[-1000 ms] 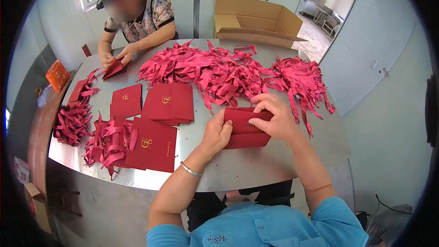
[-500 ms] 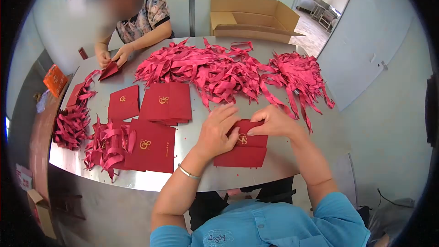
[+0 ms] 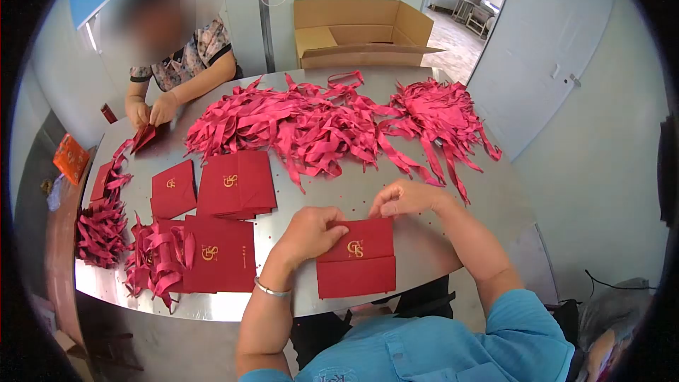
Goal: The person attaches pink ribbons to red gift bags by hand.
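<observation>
A flat-folded red paper bag (image 3: 356,258) with a gold logo lies in front of me at the table's near edge. My left hand (image 3: 311,233) is closed on its upper left edge, thumb on the front. Just above the bag's upper right corner, my right hand (image 3: 403,199) is apart from it, fingers curled together; whether something small is between them is hidden. To the left lie more flat red bags (image 3: 237,182) in stacks. One stack carries looped pink-red ribbon handles (image 3: 161,255).
Loose pink-red ribbons (image 3: 283,124) cover the table's far side, with another ribbon heap (image 3: 435,110) at right. Across the table a co-worker's hands (image 3: 152,113) hold a red bag. An open cardboard box (image 3: 364,28) stands behind. Tiny red dots lie scattered on the metal tabletop (image 3: 467,240).
My right hand has come off the bag, up and to the right. My left hand has shifted to its upper left edge. The view has tilted, so the scene sits lower and further left.
</observation>
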`<action>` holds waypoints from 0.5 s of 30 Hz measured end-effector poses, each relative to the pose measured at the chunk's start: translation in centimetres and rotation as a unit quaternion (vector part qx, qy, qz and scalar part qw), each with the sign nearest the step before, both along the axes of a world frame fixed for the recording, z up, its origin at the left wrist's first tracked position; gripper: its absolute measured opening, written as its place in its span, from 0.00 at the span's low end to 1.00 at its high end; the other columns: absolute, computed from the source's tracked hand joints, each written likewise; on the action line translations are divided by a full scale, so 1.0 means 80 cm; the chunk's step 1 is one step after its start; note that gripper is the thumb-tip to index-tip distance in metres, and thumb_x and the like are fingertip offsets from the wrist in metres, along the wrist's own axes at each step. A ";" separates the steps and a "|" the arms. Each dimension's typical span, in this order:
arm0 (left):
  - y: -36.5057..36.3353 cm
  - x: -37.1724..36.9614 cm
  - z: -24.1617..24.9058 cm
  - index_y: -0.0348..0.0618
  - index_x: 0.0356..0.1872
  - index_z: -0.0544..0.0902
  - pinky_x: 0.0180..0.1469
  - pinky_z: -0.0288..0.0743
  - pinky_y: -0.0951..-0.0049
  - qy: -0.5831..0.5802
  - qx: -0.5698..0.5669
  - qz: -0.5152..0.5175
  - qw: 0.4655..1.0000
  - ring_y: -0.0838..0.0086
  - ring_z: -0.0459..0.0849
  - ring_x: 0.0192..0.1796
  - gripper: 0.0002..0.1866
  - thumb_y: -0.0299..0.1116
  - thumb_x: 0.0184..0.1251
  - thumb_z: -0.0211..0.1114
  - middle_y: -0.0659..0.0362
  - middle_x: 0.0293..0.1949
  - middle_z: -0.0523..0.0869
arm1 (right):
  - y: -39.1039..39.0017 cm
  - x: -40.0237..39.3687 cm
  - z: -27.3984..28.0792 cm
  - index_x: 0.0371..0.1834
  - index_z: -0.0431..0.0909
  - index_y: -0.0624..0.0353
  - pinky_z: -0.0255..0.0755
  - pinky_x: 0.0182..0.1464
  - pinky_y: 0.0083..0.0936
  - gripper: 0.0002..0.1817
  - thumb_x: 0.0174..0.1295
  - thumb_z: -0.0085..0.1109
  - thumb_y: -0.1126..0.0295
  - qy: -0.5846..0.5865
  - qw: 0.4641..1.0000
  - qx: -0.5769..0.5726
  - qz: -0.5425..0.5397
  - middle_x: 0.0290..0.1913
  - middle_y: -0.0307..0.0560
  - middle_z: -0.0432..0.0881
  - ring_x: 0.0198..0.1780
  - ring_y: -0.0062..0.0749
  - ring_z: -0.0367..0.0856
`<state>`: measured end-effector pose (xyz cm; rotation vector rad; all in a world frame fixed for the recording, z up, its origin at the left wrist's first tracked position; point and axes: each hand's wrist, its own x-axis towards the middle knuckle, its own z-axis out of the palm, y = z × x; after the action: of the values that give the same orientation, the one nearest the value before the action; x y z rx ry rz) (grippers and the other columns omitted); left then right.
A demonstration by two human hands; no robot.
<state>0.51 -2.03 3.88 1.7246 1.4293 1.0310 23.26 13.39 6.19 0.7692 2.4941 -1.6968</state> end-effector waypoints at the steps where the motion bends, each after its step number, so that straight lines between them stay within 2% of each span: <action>1: 0.002 0.001 -0.005 0.37 0.34 0.83 0.33 0.76 0.69 0.085 0.003 0.002 0.996 0.67 0.83 0.27 0.07 0.28 0.56 0.70 0.52 0.24 0.84 | 0.001 -0.002 0.009 0.44 0.86 0.57 0.73 0.37 0.17 0.12 0.62 0.65 0.62 -0.055 0.997 -0.038 -0.041 0.36 0.34 0.86 0.36 0.14 0.80; 2: 0.003 0.002 -0.008 0.38 0.31 0.82 0.33 0.75 0.65 0.142 0.035 0.005 0.989 0.61 0.83 0.27 0.07 0.30 0.55 0.70 0.50 0.23 0.83 | 0.012 -0.001 0.006 0.44 0.86 0.57 0.73 0.37 0.17 0.12 0.62 0.65 0.62 -0.054 0.997 -0.036 -0.043 0.36 0.34 0.86 0.36 0.14 0.80; 4: 0.005 0.003 -0.009 0.38 0.31 0.82 0.33 0.75 0.64 0.130 0.037 0.004 0.991 0.59 0.83 0.28 0.08 0.30 0.55 0.70 0.50 0.23 0.83 | 0.044 -0.003 -0.006 0.40 0.86 0.56 0.73 0.36 0.17 0.09 0.62 0.65 0.64 0.042 0.985 0.065 -0.151 0.33 0.34 0.86 0.34 0.13 0.79; 6: 0.006 0.003 -0.008 0.37 0.30 0.81 0.33 0.75 0.63 0.119 0.037 0.004 0.992 0.56 0.82 0.28 0.08 0.30 0.54 0.70 0.49 0.23 0.83 | 0.078 -0.010 -0.003 0.36 0.85 0.60 0.73 0.36 0.18 0.08 0.62 0.65 0.67 0.069 0.952 0.105 -0.280 0.29 0.34 0.85 0.32 0.15 0.79; 8: 0.006 0.003 -0.005 0.37 0.29 0.81 0.34 0.75 0.62 0.099 0.032 0.015 0.994 0.55 0.82 0.28 0.09 0.32 0.52 0.70 0.48 0.23 0.82 | 0.140 -0.020 -0.033 0.37 0.85 0.63 0.74 0.37 0.19 0.09 0.61 0.65 0.68 0.186 0.896 0.240 -0.324 0.30 0.36 0.85 0.33 0.16 0.80; 9: 0.008 0.002 -0.006 0.37 0.29 0.81 0.34 0.75 0.62 0.098 0.033 0.017 0.994 0.55 0.82 0.28 0.09 0.32 0.52 0.70 0.48 0.23 0.82 | 0.164 -0.025 -0.037 0.37 0.85 0.63 0.74 0.37 0.19 0.09 0.61 0.65 0.68 0.187 0.896 0.240 -0.322 0.30 0.36 0.85 0.33 0.16 0.80; 11: 0.010 -0.001 -0.010 0.36 0.27 0.80 0.35 0.75 0.61 0.097 0.049 0.036 0.993 0.53 0.81 0.28 0.11 0.33 0.50 0.70 0.47 0.22 0.81 | 0.205 -0.034 -0.041 0.36 0.86 0.61 0.77 0.39 0.27 0.09 0.58 0.65 0.67 0.162 0.861 0.319 -0.363 0.32 0.45 0.88 0.35 0.29 0.85; 12: 0.012 -0.002 -0.010 0.36 0.27 0.80 0.35 0.75 0.61 0.098 0.049 0.037 0.993 0.53 0.81 0.28 0.11 0.33 0.50 0.70 0.47 0.22 0.81 | 0.224 -0.039 -0.048 0.36 0.86 0.61 0.77 0.39 0.27 0.09 0.58 0.65 0.67 0.163 0.861 0.319 -0.362 0.32 0.45 0.88 0.35 0.29 0.85; 14: 0.013 -0.003 -0.011 0.36 0.26 0.79 0.35 0.74 0.59 0.117 0.040 0.038 0.992 0.53 0.80 0.27 0.12 0.34 0.48 0.71 0.48 0.21 0.80 | 0.251 -0.050 -0.059 0.39 0.88 0.58 0.79 0.42 0.31 0.10 0.57 0.66 0.67 0.078 0.832 0.436 -0.335 0.36 0.51 0.88 0.38 0.33 0.87; 15: 0.014 -0.003 -0.011 0.36 0.26 0.79 0.35 0.74 0.59 0.116 0.040 0.040 0.992 0.53 0.80 0.27 0.12 0.34 0.48 0.71 0.48 0.21 0.80 | 0.254 -0.059 -0.054 0.39 0.88 0.58 0.79 0.42 0.31 0.10 0.57 0.66 0.67 0.079 0.832 0.436 -0.332 0.36 0.51 0.88 0.38 0.33 0.87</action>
<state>0.25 -0.92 3.01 1.9097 1.6337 0.9651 18.58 33.71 1.84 1.7753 3.3596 -0.5240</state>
